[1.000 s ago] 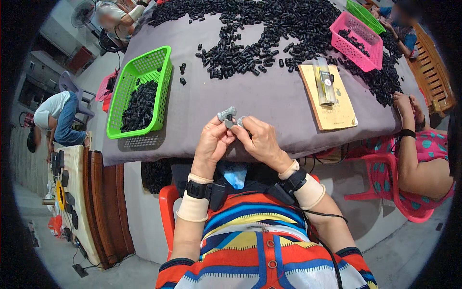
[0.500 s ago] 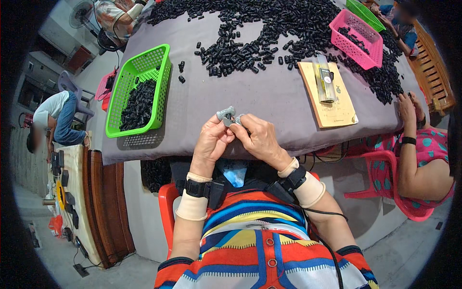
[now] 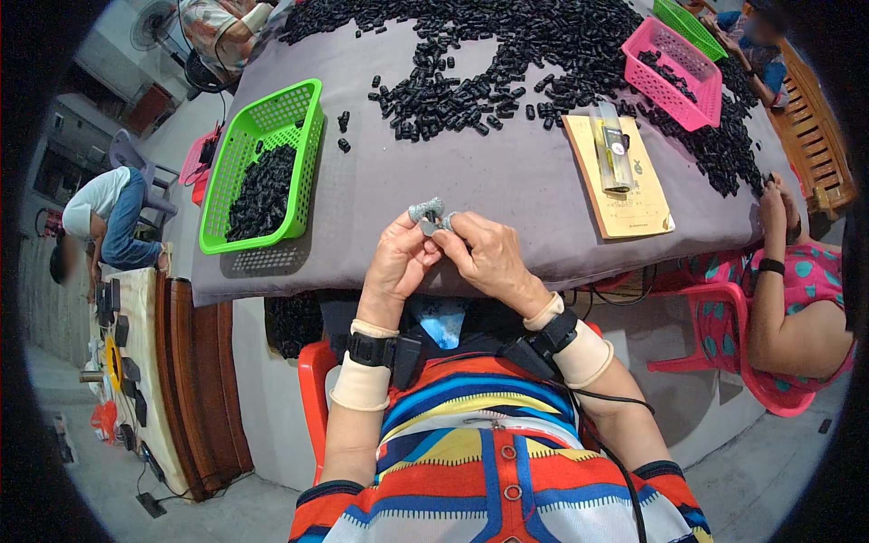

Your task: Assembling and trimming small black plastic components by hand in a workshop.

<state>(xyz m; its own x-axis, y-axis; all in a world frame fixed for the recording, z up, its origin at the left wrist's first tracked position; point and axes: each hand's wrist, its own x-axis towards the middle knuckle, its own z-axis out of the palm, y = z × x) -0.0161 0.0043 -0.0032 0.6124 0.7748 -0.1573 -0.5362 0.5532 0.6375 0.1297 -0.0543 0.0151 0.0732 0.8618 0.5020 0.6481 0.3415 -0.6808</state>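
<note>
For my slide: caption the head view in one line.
Both hands, left hand and right hand, pinch a small grey part over a grey-clothed table beside a green basket.

Grey-clothed table [image 3: 543, 195], red plastic chairs [image 3: 724, 299], concrete floor [image 3: 769, 471].

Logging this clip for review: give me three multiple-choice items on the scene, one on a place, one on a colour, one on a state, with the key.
1. Where is the green basket?
A. on the table's left part
B. on the floor
C. on the red chair

2. What colour is the basket beyond the yellow card?
A. blue
B. pink
C. white

3. How is the small grey part held?
A. lying loose on the cloth
B. in the left hand alone
C. between the fingers of both hands, with the right hand

Key: 1 A, it sits on the grey cloth at the left edge. 2 B, its mesh is pink. 3 C, both hands' fingertips meet on it.
</note>
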